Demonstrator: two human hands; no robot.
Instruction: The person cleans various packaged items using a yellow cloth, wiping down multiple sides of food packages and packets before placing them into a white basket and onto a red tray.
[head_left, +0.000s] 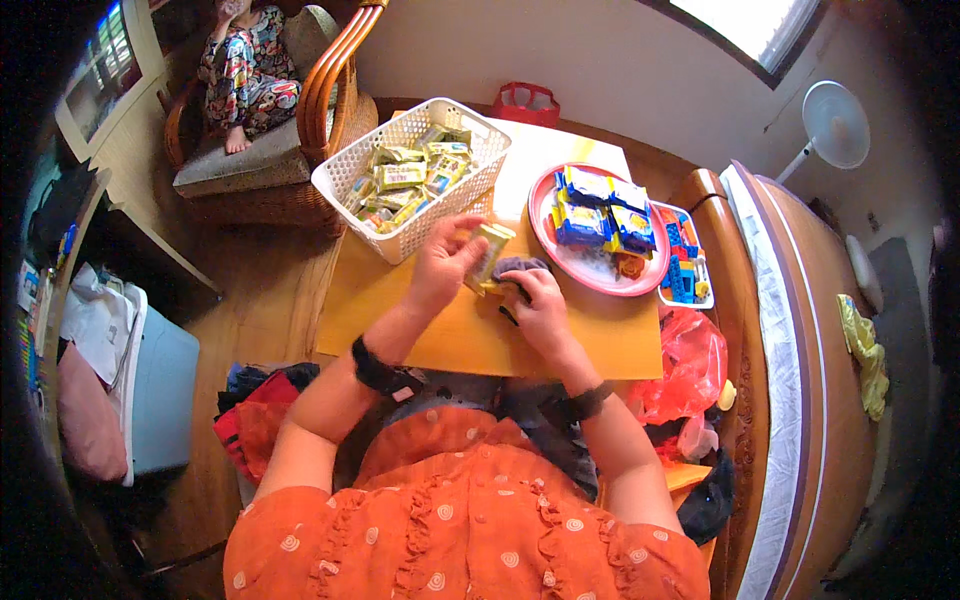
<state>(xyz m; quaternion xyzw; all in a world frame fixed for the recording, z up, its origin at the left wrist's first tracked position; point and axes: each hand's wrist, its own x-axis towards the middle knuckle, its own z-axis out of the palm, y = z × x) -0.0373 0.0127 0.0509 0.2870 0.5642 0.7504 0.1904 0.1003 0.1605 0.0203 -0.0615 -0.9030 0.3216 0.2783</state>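
Observation:
My left hand (444, 262) grips a yellow-green wrapped snack packet (487, 259), held tilted above the wooden table (390, 322). Close beside it, my right hand (536, 300) has its fingers around a dark greyish-purple cloth (521, 265). The cloth is at the packet's lower right; whether they touch is hard to tell. Behind my left hand stands a white perforated plastic basket (337, 184) holding several similar packets (400, 175). To the right of my hands, a round pink-rimmed tray (536, 214) carries several blue and yellow snack packets (585, 223).
A white bin of toy building blocks (681, 259) sits right of the tray. A red plastic bag (686, 352) hangs by the table's right edge, near a bed (817, 375). Another person (251, 82) sits in a rattan chair (330, 112). A blue storage box (161, 382) stands left.

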